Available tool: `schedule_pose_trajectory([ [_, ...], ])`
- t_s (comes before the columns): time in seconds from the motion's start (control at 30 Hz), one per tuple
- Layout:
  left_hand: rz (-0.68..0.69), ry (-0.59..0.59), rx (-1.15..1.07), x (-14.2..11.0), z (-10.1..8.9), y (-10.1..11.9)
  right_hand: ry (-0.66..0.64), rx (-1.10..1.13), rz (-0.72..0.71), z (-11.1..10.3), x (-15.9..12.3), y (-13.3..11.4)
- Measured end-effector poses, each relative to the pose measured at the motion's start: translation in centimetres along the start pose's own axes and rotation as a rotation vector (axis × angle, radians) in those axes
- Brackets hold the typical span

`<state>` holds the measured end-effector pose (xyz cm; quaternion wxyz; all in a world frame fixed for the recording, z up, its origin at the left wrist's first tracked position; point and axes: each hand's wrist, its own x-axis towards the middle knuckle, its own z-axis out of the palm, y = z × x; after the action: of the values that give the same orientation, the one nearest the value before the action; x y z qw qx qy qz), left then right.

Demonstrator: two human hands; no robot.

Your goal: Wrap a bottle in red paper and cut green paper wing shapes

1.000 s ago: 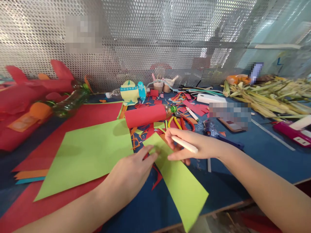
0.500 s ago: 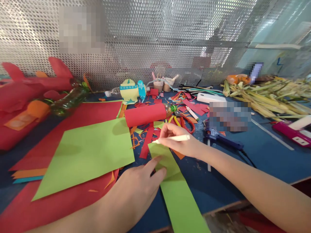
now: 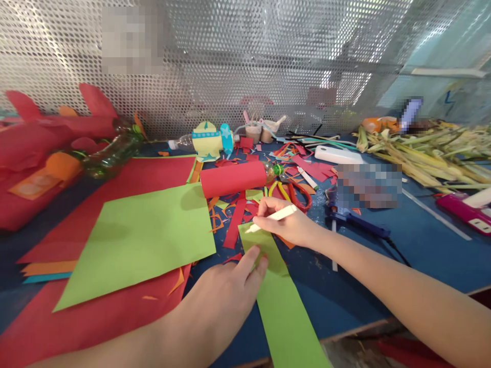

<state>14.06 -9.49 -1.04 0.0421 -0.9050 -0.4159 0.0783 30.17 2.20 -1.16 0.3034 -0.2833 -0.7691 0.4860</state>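
Observation:
A long strip of light green paper [image 3: 286,312] lies on the blue table [image 3: 414,240], running toward the near edge. My left hand [image 3: 224,299] rests with fingers flat on the strip's upper part, pinning it down. My right hand [image 3: 286,225] grips a white pen [image 3: 272,217], its tip touching the far end of the strip. A larger green sheet [image 3: 141,243] lies to the left on red paper [image 3: 95,317].
A bottle wrapped in red paper [image 3: 233,179], scissors with yellow and red handles [image 3: 291,191], a blue glue gun [image 3: 356,220] and many paper scraps lie beyond the hands. A red paper aircraft model [image 3: 42,143] sits far left, green leaf stalks [image 3: 425,151] far right, perforated metal wall behind.
The green strip was turned from a slant to lie straight toward me. My right hand turned the pen and brought its tip down to the strip's far end; my left hand slid nearer.

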Motion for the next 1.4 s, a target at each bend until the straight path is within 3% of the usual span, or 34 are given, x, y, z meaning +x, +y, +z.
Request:
schedule_pose_trajectory([
  [0.73, 0.024, -0.018, 0.031, 0.2, -0.7, 0.1, -0.052, -0.068, 0.078, 0.1, -0.4, -0.7],
  [1.4, 0.020, -0.038, 0.024, 0.1, -0.7, 0.2, 0.133, -0.281, 0.013, -1.0, -0.2, -1.2],
])
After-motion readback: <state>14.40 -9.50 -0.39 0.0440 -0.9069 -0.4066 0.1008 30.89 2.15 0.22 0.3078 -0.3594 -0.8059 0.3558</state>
